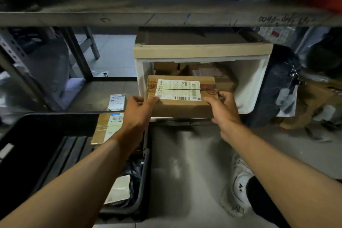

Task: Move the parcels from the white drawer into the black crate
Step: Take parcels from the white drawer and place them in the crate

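Both hands clamped on a brown cardboard parcel [180,96] at the mouth of the white drawer [253,83], left hand [137,111] pinching its left end, right hand [223,110] curled round its right end, black crate [46,124] lower left.

Brown cardboard parcel [180,96] with white shipping labels on top sits level at the white drawer [253,83] mouth, more boxes behind it. Black crate [46,146] is near left, with a taped, labelled parcel [107,127] inside at its far edge.
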The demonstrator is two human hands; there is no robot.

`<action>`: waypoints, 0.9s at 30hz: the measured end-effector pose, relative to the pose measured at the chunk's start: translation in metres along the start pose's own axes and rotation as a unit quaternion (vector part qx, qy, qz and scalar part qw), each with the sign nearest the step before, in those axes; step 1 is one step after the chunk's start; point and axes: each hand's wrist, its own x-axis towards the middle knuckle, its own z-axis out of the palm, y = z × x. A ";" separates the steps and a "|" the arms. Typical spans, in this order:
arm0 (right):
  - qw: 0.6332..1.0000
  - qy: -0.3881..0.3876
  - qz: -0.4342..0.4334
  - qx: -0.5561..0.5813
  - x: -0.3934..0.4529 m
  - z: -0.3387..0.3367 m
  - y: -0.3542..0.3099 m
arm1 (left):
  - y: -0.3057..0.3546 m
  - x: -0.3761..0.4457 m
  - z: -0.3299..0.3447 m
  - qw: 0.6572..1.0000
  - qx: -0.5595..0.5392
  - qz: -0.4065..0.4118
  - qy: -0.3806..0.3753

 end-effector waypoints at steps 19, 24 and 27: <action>0.993 -0.096 -0.016 0.064 -0.051 0.030 0.006 | -0.019 -0.033 -0.079 0.997 -0.078 -0.017 0.016; 0.988 -0.122 -0.010 0.092 -0.056 0.037 0.009 | -0.024 -0.029 -0.080 0.994 -0.102 -0.026 0.033; 0.982 -0.142 -0.004 0.122 -0.054 0.036 0.012 | -0.025 -0.026 -0.080 0.995 -0.089 -0.016 0.042</action>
